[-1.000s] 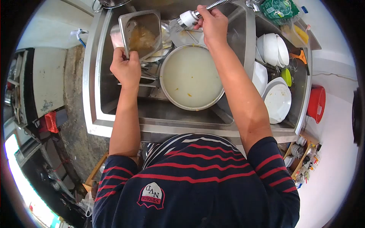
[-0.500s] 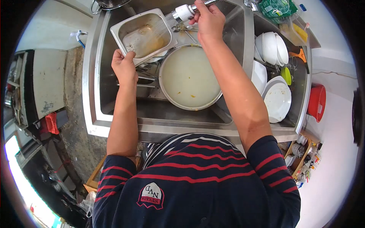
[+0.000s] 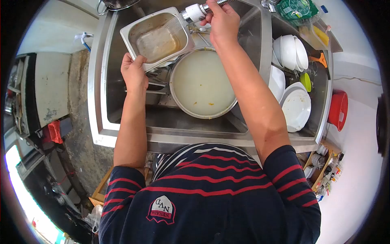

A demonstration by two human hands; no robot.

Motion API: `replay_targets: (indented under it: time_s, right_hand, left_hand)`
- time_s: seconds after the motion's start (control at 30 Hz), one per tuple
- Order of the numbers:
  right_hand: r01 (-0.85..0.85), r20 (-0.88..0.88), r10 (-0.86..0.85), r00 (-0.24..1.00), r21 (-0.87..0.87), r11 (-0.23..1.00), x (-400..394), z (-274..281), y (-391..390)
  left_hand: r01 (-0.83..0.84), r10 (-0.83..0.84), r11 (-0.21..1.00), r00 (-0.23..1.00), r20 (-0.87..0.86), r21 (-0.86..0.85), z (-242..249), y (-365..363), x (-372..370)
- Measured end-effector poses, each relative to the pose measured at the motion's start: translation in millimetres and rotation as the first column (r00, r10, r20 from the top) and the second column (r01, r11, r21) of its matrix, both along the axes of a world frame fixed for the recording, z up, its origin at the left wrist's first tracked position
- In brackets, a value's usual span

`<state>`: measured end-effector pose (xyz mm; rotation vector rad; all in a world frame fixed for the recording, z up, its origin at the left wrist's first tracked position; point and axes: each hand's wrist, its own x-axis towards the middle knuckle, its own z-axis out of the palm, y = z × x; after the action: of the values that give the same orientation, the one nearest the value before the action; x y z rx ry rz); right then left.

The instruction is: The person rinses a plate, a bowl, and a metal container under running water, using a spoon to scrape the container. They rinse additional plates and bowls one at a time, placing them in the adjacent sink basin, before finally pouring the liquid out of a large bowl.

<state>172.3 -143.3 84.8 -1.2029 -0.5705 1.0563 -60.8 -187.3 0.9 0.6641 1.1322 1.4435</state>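
My left hand point(image 3: 135, 73) grips the near left corner of a rectangular steel food pan point(image 3: 136, 44), thumb over its rim. The pan is tilted above the sink, with some water and brownish residue inside. In my right hand point(image 3: 222, 22) is a spray hose, its white and chrome spray head point(image 3: 194, 14) pointing left into the pan. Water streams from the nozzle across the pan's interior. Just below sits a large round basin point(image 3: 199, 85) of cloudy water with small orange bits floating in it.
Steel racks or utensils point(image 3: 156, 86) lie in the sink point(image 3: 162, 118) left of the basin. The right-hand compartment holds white bowls point(image 3: 288, 52), stacked white dishes point(image 3: 296, 107), a green cup point(image 3: 305, 81) and an orange-handled peeler point(image 3: 320, 59). A red bucket point(image 3: 338, 109) stands further right.
The pan has shifted slightly right and its tilt has changed; less brown residue shows inside. The spray head has moved slightly left. Orange bits have drifted in the basin.
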Motion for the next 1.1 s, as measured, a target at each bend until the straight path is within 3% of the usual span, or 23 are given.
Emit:
replay_targets:
  time_s: [0.3,0.5,0.57,0.67,1.1]
  right_hand:
    - [0.018,0.005,-0.018,1.0,0.02,1.0,-2.0,-2.2,0.0]
    - [0.091,-0.024,-0.09,0.996,0.038,0.995,-7.0,-4.1,4.2]
    - [0.078,-0.063,-0.076,0.995,0.032,0.996,-7.6,-2.4,4.7]
    - [0.087,-0.057,-0.084,0.995,0.046,0.995,-10.2,-2.9,7.9]
    - [0.082,-0.026,-0.08,0.996,0.085,0.993,-10.9,6.7,4.0]
  left_hand:
    - [-0.025,0.026,0.999,0.998,-0.052,0.02,2.1,-0.9,2.6]
    - [0.037,-0.028,0.983,0.998,0.052,-0.18,5.7,-3.6,-3.9]
    - [0.127,-0.098,0.965,0.987,0.13,-0.23,0.7,-0.4,-10.3]
    - [0.061,-0.019,0.942,0.991,0.131,-0.33,27.1,-6.1,4.6]
    - [0.168,-0.106,0.922,0.976,0.191,-0.348,15.6,-7.2,2.9]
